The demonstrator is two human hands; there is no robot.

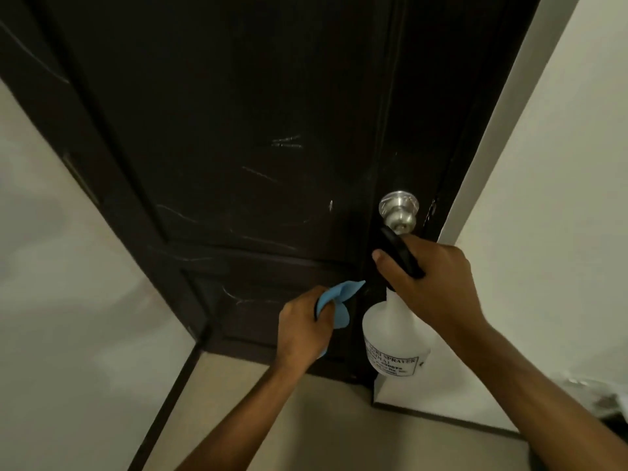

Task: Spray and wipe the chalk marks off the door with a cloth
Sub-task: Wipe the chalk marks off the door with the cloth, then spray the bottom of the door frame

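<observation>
I am gripping the spray bottle [396, 334] in my right hand [431, 280], fingers curled round its black trigger head [401, 254], the white body hanging down toward six o'clock with its long axis running nearly straight up and down. My thumb is lying along the near side of the head; I cannot tell whether a finger is actually on the trigger. My left hand [304, 329] is bunching the blue cloth [334, 300] in a closed fist, a corner of it poking out toward two o'clock, close to the door [238, 96] but I cannot tell whether it is touching the dark panel.

The chalk marks [287, 142] are lying from ten to twelve o'clock of both hands: pale scratches spreading across the middle panel, with fainter streaks running lower toward nine o'clock of the cloth hand. The silver door knob [399, 212] is sitting just at twelve o'clock of my spraying hand, almost touching the black head.

What the coming move turns on, as I am judging it, is this: the nozzle seems to be pointing toward eleven o'clock, and the brightest marks are lying that way, well apart from it. The cloth hand is nearer the lower streaks, the bottle hand nearer the upper ones, so spraying upward comes first.
</observation>
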